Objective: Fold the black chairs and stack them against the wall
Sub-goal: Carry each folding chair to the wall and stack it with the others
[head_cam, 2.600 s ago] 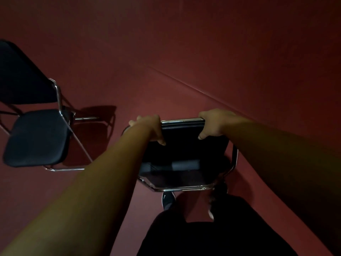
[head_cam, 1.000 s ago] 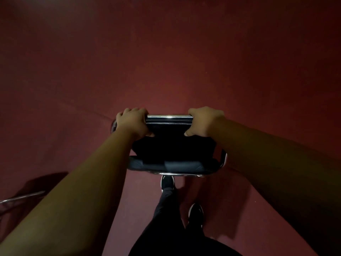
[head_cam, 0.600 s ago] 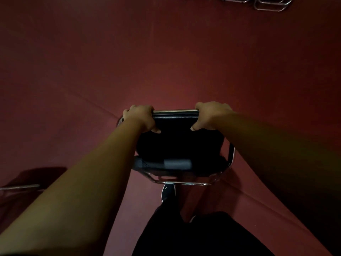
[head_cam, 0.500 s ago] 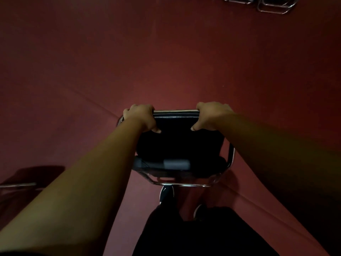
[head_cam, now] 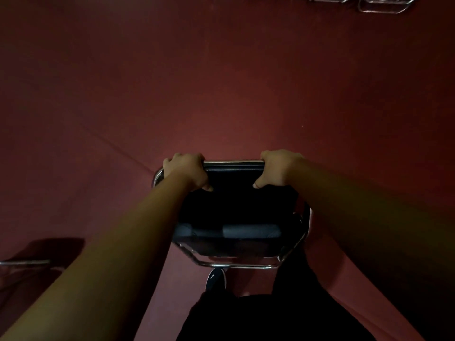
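Head view.

1. Task item. One black chair [head_cam: 234,205] sits at the centre of the frame, seen from above and behind. Its chrome top bar [head_cam: 232,162] runs left to right between the two hands. Below the bar is the black backrest pad, then a grey-lit seat pad edge [head_cam: 248,231], then a chrome U-shaped tube [head_cam: 236,266] nearest the person. The pads lie close together. Whether the chair touches the floor cannot be told.

2. Hands. The left hand [head_cam: 186,171] grips the left end of the top bar, with its fingers curled over the bar and its thumb on the near face of the backrest. The right hand [head_cam: 278,168] grips the right end in the same way. Both forearms reach in from the lower corners of the frame.

3. Surroundings. The floor [head_cam: 221,82] is dark red, with a faint seam running diagonally at centre left. Chrome chair frames [head_cam: 384,3] lie at the upper right edge, well apart from the held chair and cut off by the frame. A chrome tube [head_cam: 24,262] shows at the lower left edge, beside a dark shadow.

4. Person. Black trousers [head_cam: 270,316] fill the lower centre. One dark shoe [head_cam: 216,279] shows just below the U-shaped tube.
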`<state>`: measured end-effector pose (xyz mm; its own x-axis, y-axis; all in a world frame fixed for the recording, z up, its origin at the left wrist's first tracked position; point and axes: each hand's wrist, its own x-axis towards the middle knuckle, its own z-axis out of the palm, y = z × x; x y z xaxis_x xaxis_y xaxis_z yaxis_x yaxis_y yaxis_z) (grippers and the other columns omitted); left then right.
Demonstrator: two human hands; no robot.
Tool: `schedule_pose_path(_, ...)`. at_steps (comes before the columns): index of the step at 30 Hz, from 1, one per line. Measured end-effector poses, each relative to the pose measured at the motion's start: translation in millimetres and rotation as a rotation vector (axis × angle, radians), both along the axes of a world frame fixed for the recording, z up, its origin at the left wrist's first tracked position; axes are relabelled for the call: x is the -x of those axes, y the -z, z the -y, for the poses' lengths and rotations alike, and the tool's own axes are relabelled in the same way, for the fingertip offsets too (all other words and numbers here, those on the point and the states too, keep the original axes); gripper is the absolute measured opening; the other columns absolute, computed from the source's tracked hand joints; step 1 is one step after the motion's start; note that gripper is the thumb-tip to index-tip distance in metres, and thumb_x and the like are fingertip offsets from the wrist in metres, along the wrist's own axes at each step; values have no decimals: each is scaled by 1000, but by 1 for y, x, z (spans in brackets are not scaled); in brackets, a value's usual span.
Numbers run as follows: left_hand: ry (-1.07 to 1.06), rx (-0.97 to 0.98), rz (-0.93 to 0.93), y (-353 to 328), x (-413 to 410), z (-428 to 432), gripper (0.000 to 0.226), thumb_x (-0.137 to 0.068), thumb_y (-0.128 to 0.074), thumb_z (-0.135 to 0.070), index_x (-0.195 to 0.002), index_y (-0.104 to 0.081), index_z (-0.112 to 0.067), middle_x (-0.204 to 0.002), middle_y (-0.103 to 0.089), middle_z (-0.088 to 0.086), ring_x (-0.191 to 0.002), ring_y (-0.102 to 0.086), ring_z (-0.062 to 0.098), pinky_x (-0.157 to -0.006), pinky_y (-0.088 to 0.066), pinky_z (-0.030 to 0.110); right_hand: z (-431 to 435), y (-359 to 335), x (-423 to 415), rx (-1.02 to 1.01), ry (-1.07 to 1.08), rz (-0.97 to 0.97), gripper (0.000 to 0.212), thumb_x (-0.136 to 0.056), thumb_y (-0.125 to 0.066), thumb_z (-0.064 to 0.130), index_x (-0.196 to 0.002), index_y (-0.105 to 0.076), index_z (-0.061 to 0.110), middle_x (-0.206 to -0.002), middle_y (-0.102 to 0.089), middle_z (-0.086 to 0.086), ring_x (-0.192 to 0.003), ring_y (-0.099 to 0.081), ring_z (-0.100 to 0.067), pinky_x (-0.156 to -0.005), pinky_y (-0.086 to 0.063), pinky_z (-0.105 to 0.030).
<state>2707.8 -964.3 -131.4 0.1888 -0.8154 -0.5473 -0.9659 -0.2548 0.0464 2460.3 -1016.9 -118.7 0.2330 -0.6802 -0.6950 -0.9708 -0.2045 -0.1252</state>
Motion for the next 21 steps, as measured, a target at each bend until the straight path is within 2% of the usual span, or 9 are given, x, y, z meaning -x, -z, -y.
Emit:
schedule_pose_path(1,9,-1,10,1,17,11,78,-58,-93,-58,-125,-63,-33,-118,-69,0,-123,-54,29,-101,-37,45,12,4,16,-26,6,32,95,-72,-81,69,-147,-47,21,-145,-57,-7,-126,-57,-32,-102,-48,-47)
schedule_pose_path(3,22,-29,40,0,55,38,78,-59,-94,-56,-127,-63,-33,-122,-69,0,-125,-52,29,-102,-36,46,38,10,50,-97,38,94,107,-72,-86,64,-156,-41,13,-155,-50,-11,-134,-52,-32,-105,-47,-39)
schedule_pose_path(7,86,-130,72,-8,127,101,87,-60,-96,-53,-135,-60,-28,-135,-64,5,-133,-49,33,-113,-35,51,87,16,118,-287,86,162,124,-66,-94,58,-162,-33,9,-165,-37,-11,-147,-42,-30,-104,-36,-25)
schedule_pose_path(10,189,-153,92,-9,177,145,86,-60,-95,-54,-134,-61,-28,-135,-63,5,-134,-47,32,-115,-34,52,116,23,168,-328,141,138,128,-65,-94,59,-164,-28,12,-168,-32,-10,-150,-37,-31,-116,-35,-33)
schedule_pose_path(12,239,-156,104,-11,205,171,82,-61,-94,-54,-132,-61,-29,-134,-63,4,-134,-47,32,-116,-33,53,134,26,196,-342,156,131,127,-65,-94,60,-164,-28,13,-168,-33,-10,-150,-38,-32,-118,-37,-38)
schedule_pose_path(17,322,-146,158,-32,250,243,77,-66,-92,-51,-132,-61,-29,-134,-63,5,-133,-48,32,-117,-32,54,179,11,239,-284,170,181,120,-69,-90,64,-162,-35,12,-165,-39,-10,-145,-44,-31,-112,-42,-35)
schedule_pose_path(21,314,-81,188,-60,263,302,79,-65,-92,-53,-133,-60,-30,-133,-63,7,-131,-49,33,-115,-35,52,232,-13,255,-76,134,202,94,-60,-91,67,-134,-65,15,-131,-66,-6,-111,-64,-27,-88,-54,-32)
